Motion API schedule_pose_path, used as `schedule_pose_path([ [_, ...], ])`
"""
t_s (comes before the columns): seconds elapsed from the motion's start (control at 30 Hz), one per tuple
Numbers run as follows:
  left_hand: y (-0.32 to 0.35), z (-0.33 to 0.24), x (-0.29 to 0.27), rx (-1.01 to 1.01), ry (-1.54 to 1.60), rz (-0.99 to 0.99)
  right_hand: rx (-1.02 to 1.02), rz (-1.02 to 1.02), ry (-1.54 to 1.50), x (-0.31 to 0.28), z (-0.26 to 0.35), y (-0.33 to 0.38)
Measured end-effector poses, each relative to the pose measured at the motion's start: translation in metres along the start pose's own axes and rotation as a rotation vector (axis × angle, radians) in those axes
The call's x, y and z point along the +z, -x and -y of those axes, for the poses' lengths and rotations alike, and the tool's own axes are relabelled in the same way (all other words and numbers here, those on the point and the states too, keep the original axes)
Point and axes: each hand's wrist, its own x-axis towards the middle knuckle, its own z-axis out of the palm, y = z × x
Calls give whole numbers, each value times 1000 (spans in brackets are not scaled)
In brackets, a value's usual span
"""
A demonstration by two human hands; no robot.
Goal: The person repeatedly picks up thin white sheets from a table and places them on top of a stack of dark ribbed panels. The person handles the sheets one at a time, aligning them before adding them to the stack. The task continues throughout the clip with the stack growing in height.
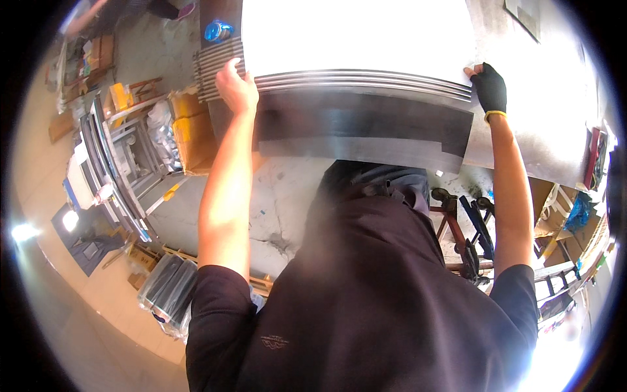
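Note:
A bright white sheet [359, 36] lies on the metal worktable ahead of me. Along its near edge run several long, thin metal rods [366, 81], side by side. My bare left hand [236, 88] is closed at their left end, thumb and fingers bent around it. At the right end, my right hand [490, 88], in a black fingerless glove, pinches the rods near the sheet's corner. The exact grip of both hands is partly hidden. More short rods or slats [208, 72] stick out left of my left hand.
A dark metal panel [366, 117] forms the near side of the table. A blue roll [217, 31] sits at the far left. Cardboard boxes [192, 130] and leaning frames [114, 170] stand left. A wheeled red stand [450, 228] is below right. Part of another person [163, 9] shows far left.

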Motion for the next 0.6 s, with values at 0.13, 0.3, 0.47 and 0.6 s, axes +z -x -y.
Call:
schedule_pose_path([
  [0.13,-4,-16,-16,205,-21,-24,-77,-199,72,-5,18,16],
  [0.3,22,-60,-24,507,213,129,-471,-237,-134,14,109,64],
  [0.47,53,-81,-20,759,175,311,-961,3,-73,84,231,105],
  [0.6,55,-73,-17,736,155,343,-865,157,-64,106,251,107],
])
